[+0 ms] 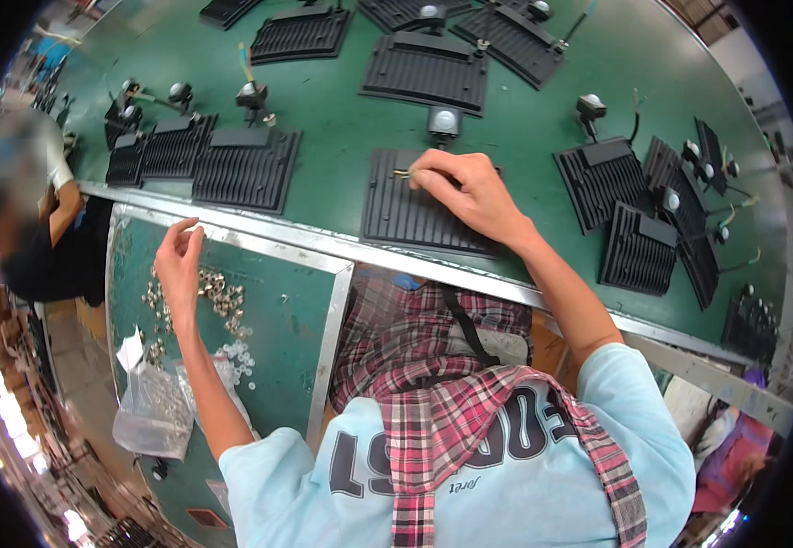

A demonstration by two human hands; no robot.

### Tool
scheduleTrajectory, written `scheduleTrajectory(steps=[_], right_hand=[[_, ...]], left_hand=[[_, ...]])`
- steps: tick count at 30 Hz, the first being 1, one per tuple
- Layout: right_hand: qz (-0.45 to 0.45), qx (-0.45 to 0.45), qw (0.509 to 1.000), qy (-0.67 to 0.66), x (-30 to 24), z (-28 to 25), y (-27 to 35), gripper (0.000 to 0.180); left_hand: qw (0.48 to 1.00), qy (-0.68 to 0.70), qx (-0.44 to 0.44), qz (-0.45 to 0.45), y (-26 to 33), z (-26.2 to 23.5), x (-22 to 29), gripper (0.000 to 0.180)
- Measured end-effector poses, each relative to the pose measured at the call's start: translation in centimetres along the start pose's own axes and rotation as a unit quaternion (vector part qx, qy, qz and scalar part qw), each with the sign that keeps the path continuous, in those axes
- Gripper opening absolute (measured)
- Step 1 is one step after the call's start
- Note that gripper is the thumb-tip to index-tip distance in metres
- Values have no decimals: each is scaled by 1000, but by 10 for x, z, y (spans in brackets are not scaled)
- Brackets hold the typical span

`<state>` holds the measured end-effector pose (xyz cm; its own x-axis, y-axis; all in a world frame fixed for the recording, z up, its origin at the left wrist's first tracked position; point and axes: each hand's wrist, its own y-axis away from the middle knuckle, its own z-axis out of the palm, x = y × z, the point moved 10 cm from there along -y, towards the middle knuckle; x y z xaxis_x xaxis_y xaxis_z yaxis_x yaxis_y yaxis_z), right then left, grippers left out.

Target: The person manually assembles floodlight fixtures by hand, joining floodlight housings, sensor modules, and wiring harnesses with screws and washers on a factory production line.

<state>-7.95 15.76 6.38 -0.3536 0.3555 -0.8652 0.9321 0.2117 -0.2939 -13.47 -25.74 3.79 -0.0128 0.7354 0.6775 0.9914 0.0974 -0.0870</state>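
My right hand (468,190) rests on a black ribbed metal housing (406,208) lying on the green workbench (351,128), pinching a small brass-coloured fitting (402,173) at the housing's upper part. A grey round sensor head (444,121) sits just beyond that housing. My left hand (180,260) hovers with fingers bent over a pile of small silver nuts (221,299) and white washers (239,356) on a lower green side table (287,301). Whether it pinches a part I cannot tell.
Several more black ribbed housings with sensor heads and wires lie about the bench, at the left (247,167), the back (426,71) and the right (639,247). A clear plastic bag of parts (154,406) lies on the side table. Another person (26,219) stands at the far left.
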Motion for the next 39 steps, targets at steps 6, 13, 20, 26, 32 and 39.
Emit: scheduleTrajectory(steps=[6, 13, 20, 26, 32, 39], right_hand=[[-19, 20, 1000, -14, 5, -3, 2, 14], [-24, 44, 997, -65, 2, -6, -2, 15], [-18, 47, 995, -87, 4, -11, -1, 16], [-13, 53, 996, -76, 4, -12, -1, 17], [-43, 93, 995, 4, -1, -12, 2, 14], [-30, 57, 998, -19, 5, -6, 2, 19]], left_hand=[[869, 471, -131, -83, 21, 100, 82, 23], [684, 679, -250, -86, 47, 210, 178, 16], [680, 672, -289, -40, 57, 216, 201, 20], [710, 646, -276, -44, 61, 218, 197, 25], [722, 643, -246, -68, 64, 221, 195, 23], [798, 574, -182, -31, 61, 213, 204, 22]])
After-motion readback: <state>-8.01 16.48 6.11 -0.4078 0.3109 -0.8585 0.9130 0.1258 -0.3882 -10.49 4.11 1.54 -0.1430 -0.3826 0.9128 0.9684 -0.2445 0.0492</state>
